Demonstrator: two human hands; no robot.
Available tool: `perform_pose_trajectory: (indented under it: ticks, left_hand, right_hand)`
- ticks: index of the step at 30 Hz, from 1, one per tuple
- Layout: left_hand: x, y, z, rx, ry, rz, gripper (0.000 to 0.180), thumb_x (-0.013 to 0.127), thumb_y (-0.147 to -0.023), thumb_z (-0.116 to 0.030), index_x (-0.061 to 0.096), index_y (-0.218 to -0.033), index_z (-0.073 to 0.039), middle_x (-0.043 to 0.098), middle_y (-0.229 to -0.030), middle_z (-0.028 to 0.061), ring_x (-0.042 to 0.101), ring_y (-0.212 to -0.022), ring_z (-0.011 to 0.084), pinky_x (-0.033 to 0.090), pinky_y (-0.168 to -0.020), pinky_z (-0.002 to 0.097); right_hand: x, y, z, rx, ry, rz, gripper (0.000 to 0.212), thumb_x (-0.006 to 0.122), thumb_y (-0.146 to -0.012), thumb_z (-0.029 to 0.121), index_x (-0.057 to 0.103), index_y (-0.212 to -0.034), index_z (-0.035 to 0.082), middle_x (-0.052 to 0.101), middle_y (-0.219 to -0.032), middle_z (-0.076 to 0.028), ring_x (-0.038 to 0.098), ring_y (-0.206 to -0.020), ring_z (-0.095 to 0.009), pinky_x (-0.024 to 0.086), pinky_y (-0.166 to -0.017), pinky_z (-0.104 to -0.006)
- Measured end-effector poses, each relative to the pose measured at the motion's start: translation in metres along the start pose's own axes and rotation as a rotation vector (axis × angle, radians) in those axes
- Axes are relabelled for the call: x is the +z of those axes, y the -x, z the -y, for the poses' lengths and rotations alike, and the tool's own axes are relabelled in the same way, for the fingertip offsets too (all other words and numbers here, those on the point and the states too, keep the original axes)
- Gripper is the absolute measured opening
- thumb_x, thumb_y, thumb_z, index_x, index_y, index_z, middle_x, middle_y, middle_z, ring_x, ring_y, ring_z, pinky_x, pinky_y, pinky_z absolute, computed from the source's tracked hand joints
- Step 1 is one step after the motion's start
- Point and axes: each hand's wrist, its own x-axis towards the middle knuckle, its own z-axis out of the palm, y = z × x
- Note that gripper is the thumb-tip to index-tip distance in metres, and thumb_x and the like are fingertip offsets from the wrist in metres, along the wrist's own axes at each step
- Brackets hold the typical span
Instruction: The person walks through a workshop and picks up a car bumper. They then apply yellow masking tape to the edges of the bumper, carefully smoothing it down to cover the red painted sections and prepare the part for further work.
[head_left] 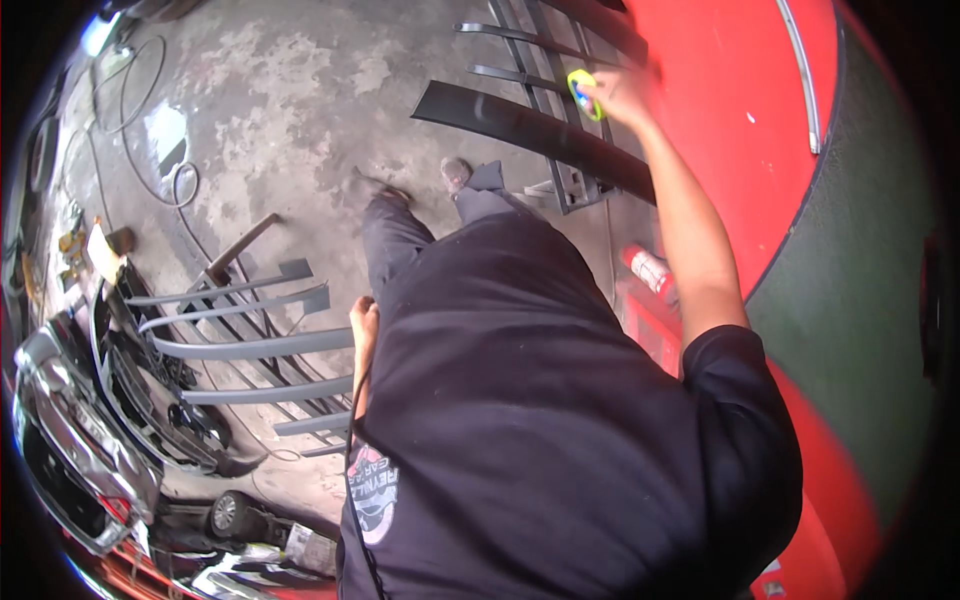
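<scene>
My right hand reaches out at the upper right, its fingers closed on a bright yellow-green tape roll with blue showing inside the ring. Just under the roll lies a wide black trim panel, resting across a dark metal rack. Narrower black strips lie on the same rack, beyond the wide one. At my left side hangs my left hand, fingers curled in, with nothing visible in it. Closest to that hand are the ends of several long grey trim strips on a second rack.
A red panel stands along the right. A red-and-white can sits beside my right forearm. Hoses and cables trail over the stained concrete floor. Car bumpers and other parts crowd the lower left, near a wheel.
</scene>
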Motion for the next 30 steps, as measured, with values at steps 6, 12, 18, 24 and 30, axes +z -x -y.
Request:
perform_pose_trajectory:
  ticks: [6, 12, 18, 24, 30]
  left_hand:
    - [-0.112, -0.104, -0.078, -0.032, -0.025, 0.103, 0.027, 0.058, -0.095, -0.006, 0.068, -0.117, 0.005, 0.075, -0.091, 0.0162, 0.075, -0.071, 0.0234, 0.06, -0.06, 0.0327]
    - [-0.231, -0.172, -0.161, 0.078, 0.143, 0.042, 0.039, 0.072, -0.091, -0.022, 0.075, -0.123, 0.0, 0.078, -0.113, 0.0245, 0.075, -0.109, 0.0373, 0.058, -0.096, 0.0456]
    - [-0.279, -0.232, -0.18, 0.197, 0.228, 0.03, 0.039, 0.07, -0.095, -0.024, 0.073, -0.125, 0.002, 0.077, -0.115, 0.0248, 0.075, -0.111, 0.0372, 0.057, -0.097, 0.0454]
    - [-0.344, -0.314, -0.193, 0.282, 0.243, 0.053, 0.041, 0.074, -0.094, -0.026, 0.072, -0.127, -0.001, 0.079, -0.11, 0.0241, 0.077, -0.106, 0.0356, 0.059, -0.094, 0.0458]
    - [-0.477, -0.368, -0.171, 0.087, 0.073, -0.131, 0.059, 0.08, -0.091, -0.034, 0.065, -0.142, -0.007, 0.064, -0.141, 0.031, 0.063, -0.132, 0.0424, 0.052, -0.108, 0.0498]
  right_hand:
    - [0.022, -0.012, -0.031, -0.059, 0.098, -0.237, 0.034, 0.069, -0.104, 0.036, 0.067, -0.085, 0.008, 0.061, -0.073, 0.0, 0.059, -0.067, -0.013, 0.047, -0.061, -0.0357]
    - [0.201, 0.022, -0.078, 0.55, -0.132, 0.237, 0.024, 0.068, -0.101, 0.03, 0.071, -0.101, 0.006, 0.07, -0.084, -0.006, 0.064, -0.069, -0.017, 0.052, -0.06, -0.0387]
    - [0.295, -0.085, 0.123, 0.344, 0.008, 0.526, 0.028, 0.073, -0.098, 0.02, 0.07, -0.118, 0.001, 0.071, -0.084, -0.007, 0.065, -0.068, -0.015, 0.054, -0.06, -0.0377]
    - [0.326, -0.265, 0.383, 0.109, 0.162, 0.386, 0.047, 0.077, -0.093, 0.006, 0.068, -0.137, -0.004, 0.071, -0.081, -0.009, 0.065, -0.062, -0.015, 0.055, -0.054, -0.0357]
    - [0.385, -0.428, 0.581, 0.054, 0.062, 0.543, 0.039, 0.075, -0.094, 0.005, 0.07, -0.131, -0.005, 0.068, -0.073, -0.009, 0.062, -0.054, -0.019, 0.052, -0.045, -0.0381]
